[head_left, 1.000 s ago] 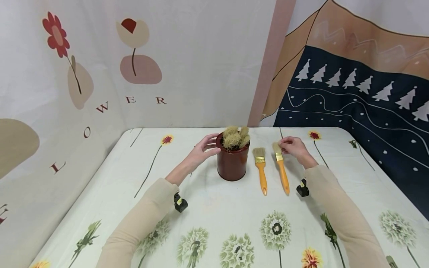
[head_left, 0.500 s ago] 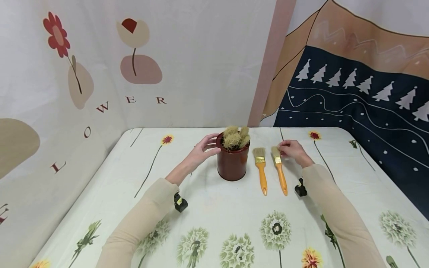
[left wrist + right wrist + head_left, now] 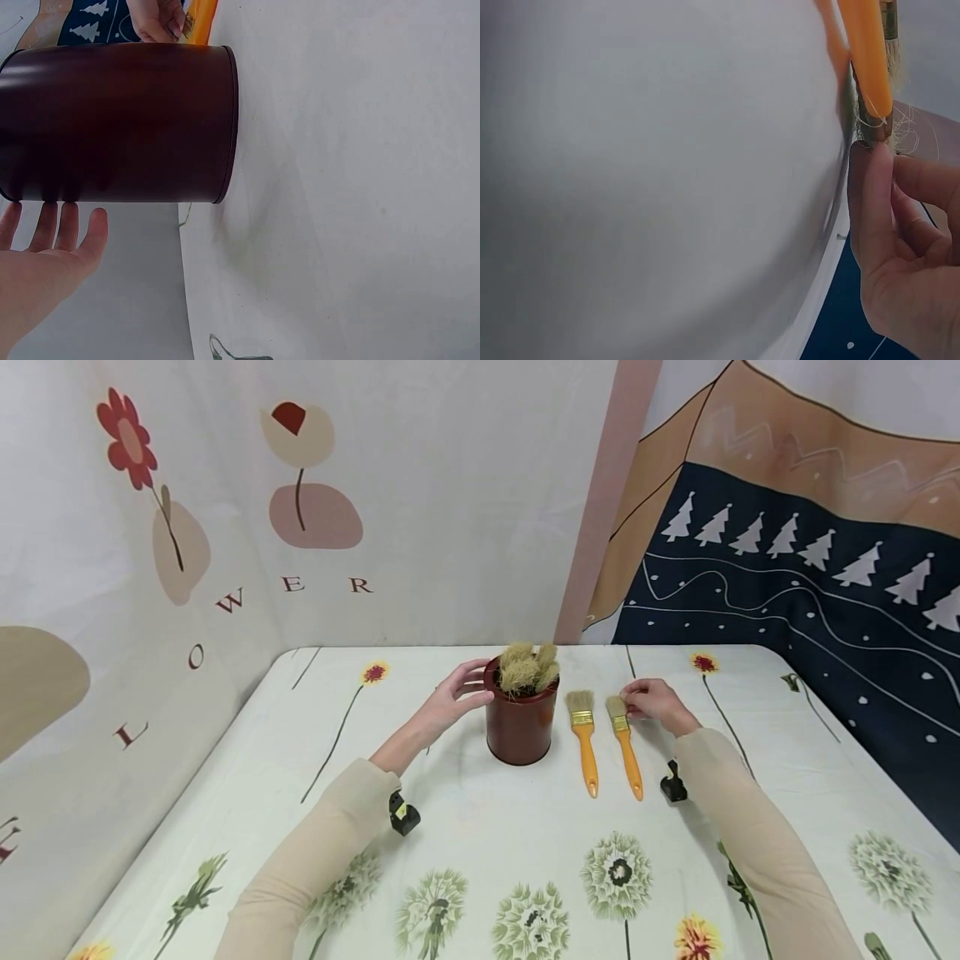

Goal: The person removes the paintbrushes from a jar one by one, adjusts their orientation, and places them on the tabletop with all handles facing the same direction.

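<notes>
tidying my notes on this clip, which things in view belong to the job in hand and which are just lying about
Seemingly in the job:
dark red can, touched by the left hand
right brush, pinched near its bristles by the right hand
left brush, untouched but alongside, so probably included

Just surroundings:
flower-print tablecloth
wall hangings

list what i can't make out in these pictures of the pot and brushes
- Head view: what lies under the fuzzy tufts in the brown pot, hidden by tufts and wall.
- Left wrist view: the tufts, cut off by the left edge; most of the right hand, by the top edge.
- Right wrist view: the right brush's handle end, cut off by the top edge.
</notes>
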Demonstrator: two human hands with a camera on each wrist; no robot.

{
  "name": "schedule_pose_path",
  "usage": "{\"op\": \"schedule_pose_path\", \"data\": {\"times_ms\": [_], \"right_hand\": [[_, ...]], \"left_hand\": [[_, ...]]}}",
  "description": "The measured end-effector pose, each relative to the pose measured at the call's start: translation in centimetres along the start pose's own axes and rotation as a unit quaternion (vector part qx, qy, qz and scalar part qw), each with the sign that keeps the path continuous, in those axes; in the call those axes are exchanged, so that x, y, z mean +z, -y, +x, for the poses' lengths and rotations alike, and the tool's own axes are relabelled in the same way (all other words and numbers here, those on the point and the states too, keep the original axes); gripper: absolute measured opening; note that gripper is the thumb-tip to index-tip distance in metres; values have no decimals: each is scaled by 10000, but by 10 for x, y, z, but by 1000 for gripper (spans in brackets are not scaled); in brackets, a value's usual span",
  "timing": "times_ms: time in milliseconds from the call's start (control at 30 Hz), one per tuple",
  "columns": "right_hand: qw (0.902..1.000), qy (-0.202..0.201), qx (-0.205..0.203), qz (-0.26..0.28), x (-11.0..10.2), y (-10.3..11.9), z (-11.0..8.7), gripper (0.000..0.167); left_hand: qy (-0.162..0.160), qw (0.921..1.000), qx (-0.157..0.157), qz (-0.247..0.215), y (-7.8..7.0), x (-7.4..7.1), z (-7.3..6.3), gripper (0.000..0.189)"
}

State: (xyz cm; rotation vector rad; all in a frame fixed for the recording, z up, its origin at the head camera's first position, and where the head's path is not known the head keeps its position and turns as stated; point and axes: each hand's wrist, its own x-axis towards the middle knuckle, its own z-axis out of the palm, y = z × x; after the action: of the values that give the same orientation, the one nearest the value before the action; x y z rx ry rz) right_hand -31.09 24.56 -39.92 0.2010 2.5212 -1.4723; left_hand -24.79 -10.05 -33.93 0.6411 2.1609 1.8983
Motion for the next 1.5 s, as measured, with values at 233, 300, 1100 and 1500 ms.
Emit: {"op": "schedule_pose_path", "data": {"times_ms": [233, 300, 1100, 1500], "right_hand": [[9998, -37, -190, -67, -3, 1, -5, 26], [9995, -92, -228, -178, -5, 3, -5, 26], [9933, -32, -1157, -38, -18, 3, 38, 38], [9854, 537, -1614, -86, -9, 68, -31, 34]], "left_hand": [[9, 10000, -5, -14, 0, 0, 0, 53], [15, 10000, 9, -30, 0, 0, 0, 53], [11, 9999, -106, 68, -1, 0, -1, 55], [31, 9999, -88, 54, -3, 1, -2, 54]]}}
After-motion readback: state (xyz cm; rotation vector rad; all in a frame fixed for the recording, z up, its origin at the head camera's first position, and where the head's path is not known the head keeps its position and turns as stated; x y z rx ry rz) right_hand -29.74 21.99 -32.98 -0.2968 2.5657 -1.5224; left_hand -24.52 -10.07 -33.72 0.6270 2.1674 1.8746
